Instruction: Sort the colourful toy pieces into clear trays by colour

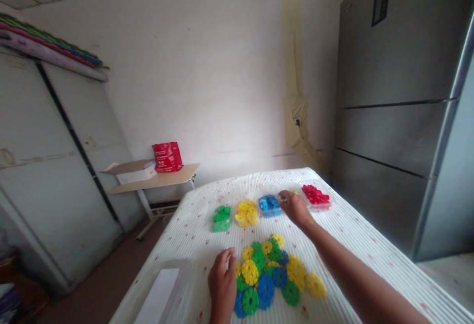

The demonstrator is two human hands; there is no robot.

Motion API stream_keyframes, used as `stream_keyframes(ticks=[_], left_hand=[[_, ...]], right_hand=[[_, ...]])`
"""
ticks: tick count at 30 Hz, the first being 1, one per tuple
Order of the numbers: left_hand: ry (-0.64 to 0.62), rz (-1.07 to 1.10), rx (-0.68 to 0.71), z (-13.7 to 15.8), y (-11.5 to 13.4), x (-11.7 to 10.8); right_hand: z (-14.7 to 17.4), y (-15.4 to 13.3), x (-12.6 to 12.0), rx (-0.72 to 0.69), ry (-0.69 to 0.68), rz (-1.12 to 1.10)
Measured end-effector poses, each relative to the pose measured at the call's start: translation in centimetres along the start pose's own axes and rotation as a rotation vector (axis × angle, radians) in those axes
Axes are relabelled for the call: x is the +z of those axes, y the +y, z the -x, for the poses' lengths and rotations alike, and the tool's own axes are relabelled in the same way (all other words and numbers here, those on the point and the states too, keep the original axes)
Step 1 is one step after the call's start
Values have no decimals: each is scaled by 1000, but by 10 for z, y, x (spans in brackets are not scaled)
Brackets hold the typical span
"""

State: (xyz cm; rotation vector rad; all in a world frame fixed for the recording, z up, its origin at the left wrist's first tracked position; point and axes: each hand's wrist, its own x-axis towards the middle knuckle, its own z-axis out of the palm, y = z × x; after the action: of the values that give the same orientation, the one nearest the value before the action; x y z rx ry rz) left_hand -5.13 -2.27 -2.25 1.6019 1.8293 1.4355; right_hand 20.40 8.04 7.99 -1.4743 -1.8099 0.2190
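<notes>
A pile of flower-shaped plastic discs (265, 288) in green, yellow and blue lies on the table in front of me. Beside its left edge rests my left hand (223, 279), fingers loosely bent and a little apart, with nothing visible in them. My right hand (295, 206) reaches forward over a clear container that it mostly hides; a bit of yellow-green shows there. Its fingers are drawn together, and whatever they hold is hidden. In the same row stand clear boxes of green pieces (221, 215), yellow pieces (246, 211), blue pieces (270, 203) and red pieces (314, 194).
A striped, flowered cloth (192, 245) covers the table. At its near left lies a clear plastic lid or tray (185, 284) with a white sheet. A small side table (163, 180) carries a red bag (167, 156) and a box. A grey refrigerator (388, 131) stands right.
</notes>
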Motion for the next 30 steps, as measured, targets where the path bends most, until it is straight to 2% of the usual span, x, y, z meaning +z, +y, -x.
stream_keyframes(ticks=[5,8,12,16,18,23,30], left_hand=[[1,-38,40,0,3,-1],[13,-101,136,3,12,0],[-10,-203,364,15,38,3],[-129,-296,551,34,67,5],[-181,-319,601,42,78,4],[-250,-418,554,49,91,-2],[-319,-540,490,48,86,-5]], right_hand=[[55,25,5,-38,-73,80],[82,44,1,-18,-134,122],[91,58,1,9,-169,155],[88,58,7,29,-175,207],[88,57,9,27,-181,225],[90,57,9,14,-189,239],[89,57,7,19,-196,237]])
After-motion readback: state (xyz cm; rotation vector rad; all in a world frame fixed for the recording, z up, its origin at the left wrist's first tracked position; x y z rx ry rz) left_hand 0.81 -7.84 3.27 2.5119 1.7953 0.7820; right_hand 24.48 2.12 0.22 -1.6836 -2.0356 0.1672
